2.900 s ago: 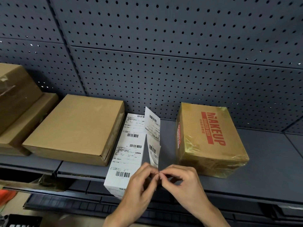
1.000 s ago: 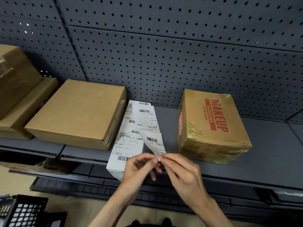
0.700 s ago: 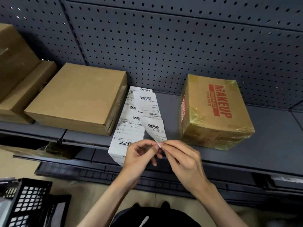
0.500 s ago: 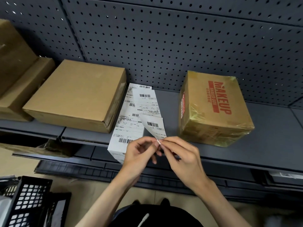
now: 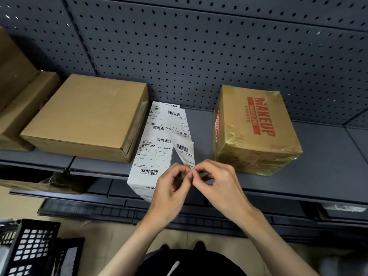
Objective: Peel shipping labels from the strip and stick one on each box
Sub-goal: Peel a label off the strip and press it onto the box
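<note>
Curling white barcoded label strip (image 5: 157, 148), corner pinched

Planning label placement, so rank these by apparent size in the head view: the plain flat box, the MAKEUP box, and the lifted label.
1. plain flat box, widest spread.
2. MAKEUP box, less wide but taller; wide-angle distortion makes the gap unsure.
3. lifted label, clearly smallest, pinched by the left hand and right hand.

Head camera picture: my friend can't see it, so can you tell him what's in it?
Two hands, the left hand and right hand, pinch one corner of a label strip lying on a gray shelf. A plain cardboard box sits left of it, a MAKEUP box right.
</note>
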Demonstrator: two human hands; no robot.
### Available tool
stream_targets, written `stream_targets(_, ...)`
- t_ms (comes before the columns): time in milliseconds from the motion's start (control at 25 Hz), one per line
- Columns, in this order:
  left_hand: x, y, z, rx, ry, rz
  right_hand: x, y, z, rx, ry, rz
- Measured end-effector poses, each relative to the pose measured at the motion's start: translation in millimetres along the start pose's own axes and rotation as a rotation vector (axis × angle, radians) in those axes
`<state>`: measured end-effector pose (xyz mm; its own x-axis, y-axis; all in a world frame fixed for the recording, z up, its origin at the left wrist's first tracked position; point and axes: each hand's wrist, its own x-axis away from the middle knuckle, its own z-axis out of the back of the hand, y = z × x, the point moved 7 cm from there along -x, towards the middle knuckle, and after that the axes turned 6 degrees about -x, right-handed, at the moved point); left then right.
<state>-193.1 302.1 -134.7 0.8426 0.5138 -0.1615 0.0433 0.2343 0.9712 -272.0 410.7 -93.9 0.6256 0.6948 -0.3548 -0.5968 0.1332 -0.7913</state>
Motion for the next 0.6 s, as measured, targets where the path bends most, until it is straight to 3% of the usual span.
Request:
stream_targets(160,1,0,0,-0.006,0.025,-0.015,4,2,-9,0.03,-0.121,-0.044)
stream_targets(360,1,4,-3,0.003,0.031,-0.011,4,3,-10,-0.042,-0.098,-0.072)
stream_targets(600,-2,-8,-4,0.272,0.054,0.212,7,0,3,-0.099,-0.005,0.034)
